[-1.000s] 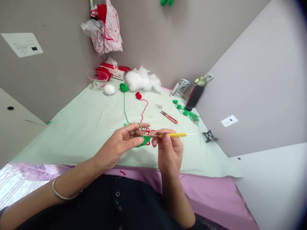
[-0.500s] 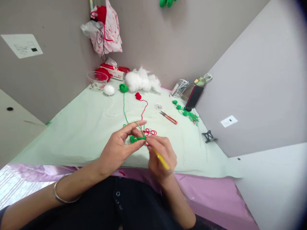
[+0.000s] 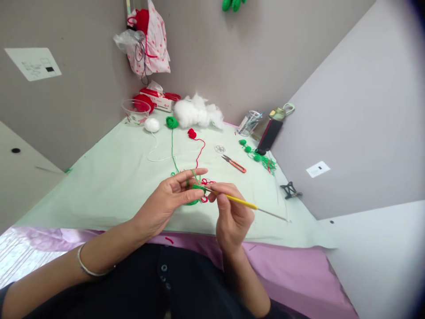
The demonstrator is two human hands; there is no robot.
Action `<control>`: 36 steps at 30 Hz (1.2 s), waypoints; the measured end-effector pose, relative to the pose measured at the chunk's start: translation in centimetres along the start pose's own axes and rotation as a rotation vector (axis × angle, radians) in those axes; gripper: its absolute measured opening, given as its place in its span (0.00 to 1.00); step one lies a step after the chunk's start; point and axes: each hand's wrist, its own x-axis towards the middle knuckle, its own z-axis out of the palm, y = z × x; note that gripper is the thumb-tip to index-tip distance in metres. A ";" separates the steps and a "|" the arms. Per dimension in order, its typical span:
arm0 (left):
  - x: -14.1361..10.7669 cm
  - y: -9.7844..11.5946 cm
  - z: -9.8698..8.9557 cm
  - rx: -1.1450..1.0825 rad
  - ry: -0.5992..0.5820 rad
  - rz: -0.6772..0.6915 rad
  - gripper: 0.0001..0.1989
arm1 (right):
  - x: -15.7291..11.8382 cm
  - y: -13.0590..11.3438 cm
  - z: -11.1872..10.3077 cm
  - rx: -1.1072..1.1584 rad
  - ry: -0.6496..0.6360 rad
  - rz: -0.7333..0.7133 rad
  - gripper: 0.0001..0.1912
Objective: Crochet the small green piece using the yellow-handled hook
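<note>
My left hand point(image 3: 171, 199) pinches a small green crochet piece point(image 3: 194, 200) between thumb and fingers, its index finger stretched out with green yarn looped over it. That strand runs back to a green yarn ball point(image 3: 171, 122). In my right hand point(image 3: 234, 217) is a crochet hook point(image 3: 244, 202) with a yellow grip, held like a pencil, its metal tip at the green piece and its far end pointing right. Loose red yarn point(image 3: 204, 199) lies just behind and below the fingers.
Beyond the hands lie orange thread snips point(image 3: 234, 164), a red yarn ball point(image 3: 191, 134), a white yarn ball point(image 3: 152, 125) and white stuffing point(image 3: 195, 113). Small green pieces point(image 3: 257, 157), a phone point(image 3: 270, 135) and a black claw clip point(image 3: 291, 190) are at the right. A clear tub point(image 3: 135, 117) stands back left.
My right hand has turned and shifted right, swinging the hook from pointing down toward me to lying nearly level. The green piece has tilted and moved slightly right in my left hand.
</note>
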 end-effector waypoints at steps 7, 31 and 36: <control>0.4 -0.1 0.0 -0.188 -0.066 -0.164 0.13 | -0.9 0.6 -0.3 -0.230 0.046 -0.251 0.21; 0.3 0.3 -0.4 -0.186 -0.150 -0.187 0.23 | 0.5 0.4 -0.6 0.537 0.075 0.394 0.08; 0.2 0.0 -0.6 -0.084 -0.160 -0.099 0.21 | 0.7 0.5 -0.6 0.575 0.059 0.465 0.10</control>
